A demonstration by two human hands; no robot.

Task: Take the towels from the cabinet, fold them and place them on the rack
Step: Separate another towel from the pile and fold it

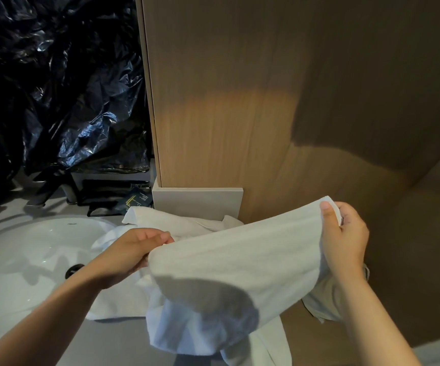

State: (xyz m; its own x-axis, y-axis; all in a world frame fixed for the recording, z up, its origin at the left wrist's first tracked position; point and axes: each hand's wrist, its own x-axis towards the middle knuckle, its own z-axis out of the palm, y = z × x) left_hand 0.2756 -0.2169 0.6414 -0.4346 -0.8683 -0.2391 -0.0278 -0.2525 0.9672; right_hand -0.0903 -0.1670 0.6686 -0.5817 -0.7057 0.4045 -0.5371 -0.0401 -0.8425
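Surface: pale grey surface (123, 336) runs along the bottom left, a white sink (15, 273) sunk into it.
Room: tall wood-grain cabinet (240, 114) fills the right, half in shadow, with a warm patch of light across it. Crinkled black plastic sheeting (55, 88) covers the wall behind the sink.
Sink: black drain (74, 269) at its bottom; a fold of loose white cloth lies at its right rim.
Tray: dark tray (108, 191) at the back of the surface, beside the cabinet's grey base, with a dark sachet (137, 200) in it; print too small to read.
Towel: white towel (234, 260) held up over the surface's right end, stretched between both hands, its lower part sagging down.
Spare towels: rumpled white heap (176, 220) on the surface behind it, against the cabinet.
Left hand: left hand (134, 254) curled, pinching the towel's left corner.
Right hand: right hand (345, 239) wrapped on the right corner, thumb on top.
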